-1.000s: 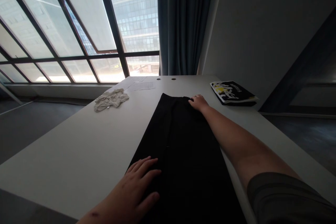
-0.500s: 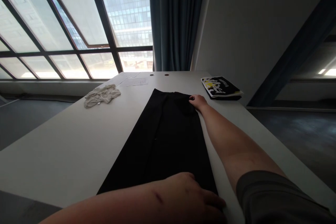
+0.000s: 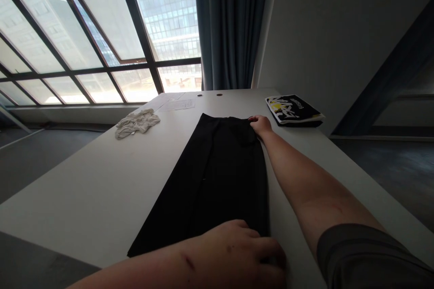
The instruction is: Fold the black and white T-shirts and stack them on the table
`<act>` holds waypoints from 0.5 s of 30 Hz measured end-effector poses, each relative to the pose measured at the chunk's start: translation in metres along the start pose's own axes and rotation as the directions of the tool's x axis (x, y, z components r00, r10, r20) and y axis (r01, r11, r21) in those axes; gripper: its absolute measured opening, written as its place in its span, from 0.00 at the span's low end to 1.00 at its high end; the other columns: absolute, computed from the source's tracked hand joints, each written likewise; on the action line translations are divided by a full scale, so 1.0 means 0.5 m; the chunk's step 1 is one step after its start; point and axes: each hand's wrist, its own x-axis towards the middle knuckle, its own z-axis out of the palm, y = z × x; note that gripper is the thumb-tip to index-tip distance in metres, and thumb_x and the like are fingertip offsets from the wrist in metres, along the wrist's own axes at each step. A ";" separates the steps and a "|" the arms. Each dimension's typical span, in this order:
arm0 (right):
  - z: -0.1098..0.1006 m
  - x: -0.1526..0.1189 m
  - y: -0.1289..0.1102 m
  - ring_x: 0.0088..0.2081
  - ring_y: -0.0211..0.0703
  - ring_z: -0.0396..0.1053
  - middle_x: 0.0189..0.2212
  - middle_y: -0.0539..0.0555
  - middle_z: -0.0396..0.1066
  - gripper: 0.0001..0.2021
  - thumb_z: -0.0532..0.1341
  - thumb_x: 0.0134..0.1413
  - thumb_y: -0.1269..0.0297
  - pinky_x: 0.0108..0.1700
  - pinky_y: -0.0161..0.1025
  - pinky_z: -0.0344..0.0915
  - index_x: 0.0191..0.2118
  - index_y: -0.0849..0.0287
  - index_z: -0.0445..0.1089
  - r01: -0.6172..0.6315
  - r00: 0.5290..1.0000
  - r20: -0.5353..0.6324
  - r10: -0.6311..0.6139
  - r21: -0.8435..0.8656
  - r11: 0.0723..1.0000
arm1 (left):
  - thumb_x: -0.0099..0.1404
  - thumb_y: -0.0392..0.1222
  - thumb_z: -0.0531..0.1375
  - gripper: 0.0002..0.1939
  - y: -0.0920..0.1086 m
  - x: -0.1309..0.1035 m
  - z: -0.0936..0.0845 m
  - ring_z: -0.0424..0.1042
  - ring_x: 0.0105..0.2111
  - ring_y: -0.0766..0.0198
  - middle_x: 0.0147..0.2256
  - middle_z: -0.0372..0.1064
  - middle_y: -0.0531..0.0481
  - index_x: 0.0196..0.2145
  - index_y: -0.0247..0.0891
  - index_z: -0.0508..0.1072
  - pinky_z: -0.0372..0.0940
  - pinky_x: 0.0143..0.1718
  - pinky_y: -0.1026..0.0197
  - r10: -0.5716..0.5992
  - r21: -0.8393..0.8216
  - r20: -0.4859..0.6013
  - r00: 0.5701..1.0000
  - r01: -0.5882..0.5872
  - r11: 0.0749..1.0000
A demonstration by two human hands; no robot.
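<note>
A pair of black trousers point(image 3: 230, 176) lies flat and lengthwise on the white table, its waist end away from me. My right hand point(image 3: 261, 125) pinches the far right corner at the waist. Across the near end reaches my left forearm, and my left hand point(image 3: 246, 253) has its fingers curled over the right edge of the cloth. The fingertips of that hand are partly hidden, and the forearm covers part of the near end.
On the white table point(image 3: 84, 189), a crumpled light cloth point(image 3: 137, 123) lies at the left and a sheet of paper point(image 3: 178, 104) behind it. A black packet with white and yellow print point(image 3: 294, 109) sits at the far right. Windows and a blue curtain point(image 3: 230, 27) stand beyond.
My left hand has curled its fingers more and drawn the near right edge of the trousers leftward. My right hand stays at the waist corner. The view has shifted slightly.
</note>
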 end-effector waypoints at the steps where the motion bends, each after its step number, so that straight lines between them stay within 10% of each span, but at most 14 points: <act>1: 0.000 0.002 -0.002 0.43 0.48 0.79 0.41 0.58 0.84 0.19 0.63 0.47 0.72 0.48 0.38 0.71 0.45 0.62 0.84 -0.005 1.000 -0.007 0.005 0.018 1.000 | 0.76 0.46 0.61 0.06 0.000 -0.012 -0.003 0.72 0.35 0.65 0.51 0.75 0.55 0.43 0.43 0.76 0.68 0.41 0.57 -0.004 -0.002 -0.021 1.000 0.004 1.000; 15: 0.087 0.016 -0.153 0.53 0.52 0.79 0.58 0.63 0.77 0.29 0.61 0.65 0.58 0.59 0.48 0.72 0.69 0.61 0.69 0.181 0.969 0.144 -0.201 0.145 0.973 | 0.58 0.21 0.55 0.17 0.035 -0.246 0.019 0.72 0.39 0.64 0.41 0.75 0.53 0.38 0.42 0.63 0.68 0.43 0.63 -0.412 -0.258 -0.345 0.844 0.337 0.906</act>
